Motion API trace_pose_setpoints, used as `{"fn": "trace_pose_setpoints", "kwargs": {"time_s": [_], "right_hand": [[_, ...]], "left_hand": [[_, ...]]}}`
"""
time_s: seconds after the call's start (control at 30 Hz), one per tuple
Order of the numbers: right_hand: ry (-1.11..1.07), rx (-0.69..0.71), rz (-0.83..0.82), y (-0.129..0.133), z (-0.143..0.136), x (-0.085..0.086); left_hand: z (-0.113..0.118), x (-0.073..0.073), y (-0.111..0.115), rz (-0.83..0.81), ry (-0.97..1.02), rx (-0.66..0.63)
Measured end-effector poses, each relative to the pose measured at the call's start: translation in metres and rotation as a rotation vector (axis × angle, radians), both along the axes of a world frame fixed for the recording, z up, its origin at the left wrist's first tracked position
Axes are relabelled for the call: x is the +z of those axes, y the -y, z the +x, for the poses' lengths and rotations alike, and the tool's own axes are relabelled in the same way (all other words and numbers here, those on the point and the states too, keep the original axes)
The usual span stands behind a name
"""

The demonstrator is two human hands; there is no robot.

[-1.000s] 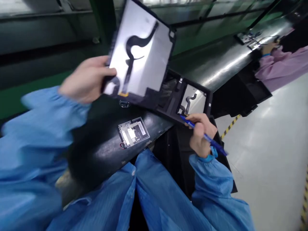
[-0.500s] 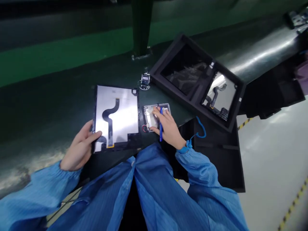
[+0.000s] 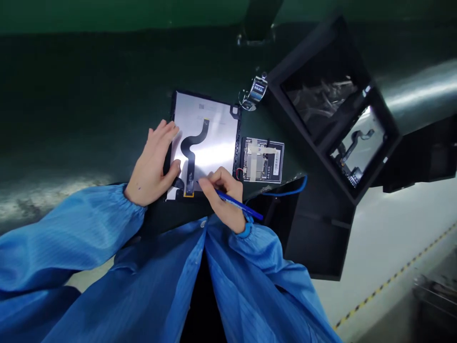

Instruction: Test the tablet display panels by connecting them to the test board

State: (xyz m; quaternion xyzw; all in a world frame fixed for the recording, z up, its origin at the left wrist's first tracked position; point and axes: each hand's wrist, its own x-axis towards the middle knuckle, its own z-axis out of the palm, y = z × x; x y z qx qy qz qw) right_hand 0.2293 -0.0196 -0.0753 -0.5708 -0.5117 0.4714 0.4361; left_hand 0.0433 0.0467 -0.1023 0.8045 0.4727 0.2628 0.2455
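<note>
Blue smock (image 3: 117, 295) closest, sleeves gathered at the wrists. Right hand (image 3: 226, 202) over lower edge of panel, pen (image 3: 246, 208) pinched between thumb and fingers, barrel slanting down and right. Blue band (image 3: 246, 229) round the right wrist. Pen tip next to the black flex (image 3: 193, 157); contact there, cannot tell. Left hand (image 3: 152, 164) at left edge of panel, fingers spread, thumb over the silver face, no grip round anything visible. Hands well apart from each other, both at the same panel.

Panel (image 3: 219, 155) on the dark bench (image 3: 89, 95), silver face up, slightly rotated, in front of the body. Flex in an S-curve down its face, gold-coloured strip at the lower end. Black border along the right side, small square cutout at the top right corner.

Board (image 3: 262, 162) just beside panel's right edge, pale tape strips across it, label toward its right side, red wire at lower left corner. Blue cord (image 3: 302, 186) off the bench edge, below and right of board. Black bin (image 3: 321, 243) right of that, below bench level.

Chrome counter (image 3: 257, 89) past panel's top right corner, near the black tray (image 3: 310, 53). Tray tilted in view, two compartments: clear film (image 3: 321, 102) in the left, second panel (image 3: 362, 140) in the right, silver side up.

Farther off: pale floor (image 3: 378, 228), striped tape (image 3: 392, 274), green wall (image 3: 107, 14) behind bench.
</note>
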Motion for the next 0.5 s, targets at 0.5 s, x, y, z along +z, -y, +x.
{"fn": "trace_pose_setpoints", "kwargs": {"time_s": [0.5], "right_hand": [[0.280, 0.019, 0.233, -0.004, -0.007, -0.015]], "left_hand": [[-0.003, -0.005, 0.000, -0.022, 0.052, 0.006]]}}
